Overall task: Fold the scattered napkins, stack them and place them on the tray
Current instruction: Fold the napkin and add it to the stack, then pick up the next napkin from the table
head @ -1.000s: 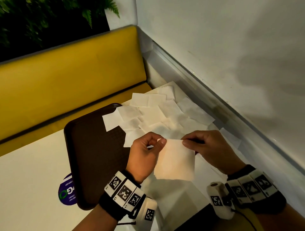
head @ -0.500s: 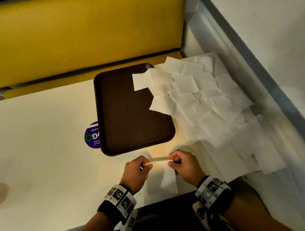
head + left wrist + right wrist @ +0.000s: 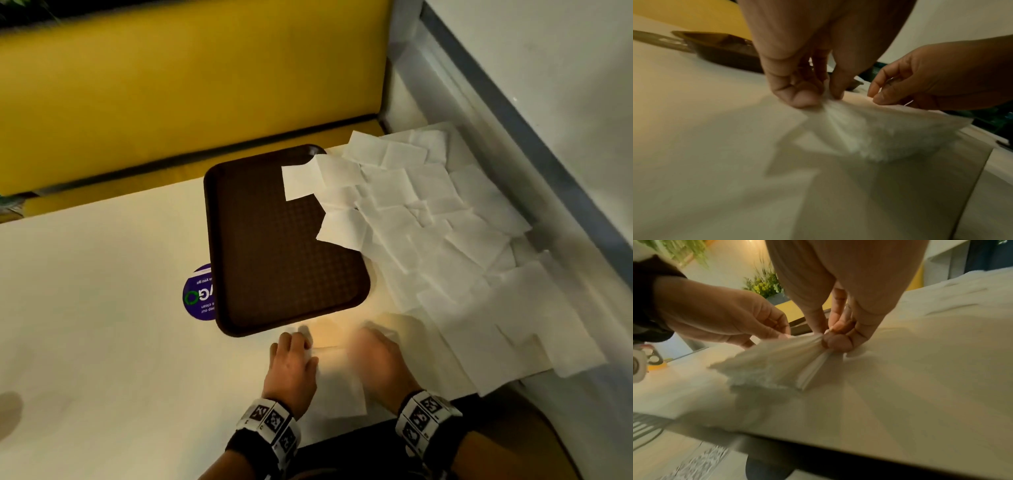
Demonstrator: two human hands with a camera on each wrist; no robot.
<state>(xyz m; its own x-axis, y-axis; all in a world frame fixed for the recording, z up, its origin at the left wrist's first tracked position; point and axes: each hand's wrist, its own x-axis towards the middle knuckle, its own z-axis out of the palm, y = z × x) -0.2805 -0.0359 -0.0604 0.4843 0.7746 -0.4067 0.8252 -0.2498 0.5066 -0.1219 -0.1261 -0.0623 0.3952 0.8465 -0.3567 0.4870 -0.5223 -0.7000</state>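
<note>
One napkin [image 3: 337,380] in hand: you are folding it on the table, just short of the tray [image 3: 274,240].
Left hand [image 3: 291,365] and right hand [image 3: 378,359] are each pinching a corner; judged next: lining up the edges, creasing.

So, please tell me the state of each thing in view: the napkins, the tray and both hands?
Held napkin: pinched at two corners, lower edge on the table.
Scattered napkins: unfolded, overlapping; a few overhang the tray.
Tray: on the table, no stack yet.
Left hand: pinching the napkin.
Right hand: pinching the napkin.
</note>
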